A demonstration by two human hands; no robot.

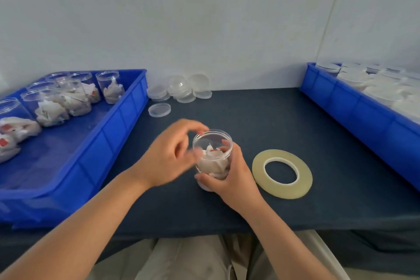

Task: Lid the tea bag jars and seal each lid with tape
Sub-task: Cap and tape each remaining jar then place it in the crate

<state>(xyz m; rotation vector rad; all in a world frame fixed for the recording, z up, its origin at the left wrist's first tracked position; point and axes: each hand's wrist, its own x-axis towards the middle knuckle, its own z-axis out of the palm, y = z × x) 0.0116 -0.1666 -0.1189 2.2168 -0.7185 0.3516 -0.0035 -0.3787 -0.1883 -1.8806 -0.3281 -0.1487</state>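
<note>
A clear plastic jar [213, 143] with tea bags inside stands on the dark blue table [261, 118] in front of me. My right hand [235, 177] grips the jar's lower body from the right. My left hand [168, 154], blurred, curls over the left side of the jar's top, with fingertips on the rim of a clear lid [212, 135] that seems to sit there. A flat roll of clear tape [258, 169] lies on the table just right of the jar. One loose clear lid [159, 109] lies farther back, with several more lids [185, 91] piled against the wall.
A blue bin [122, 116] at the left holds several open jars of tea bags [111, 88]. Another blue bin [354, 109] at the right holds several lidded jars [381, 91]. A white wall stands behind the table. My lap shows below the table's front edge.
</note>
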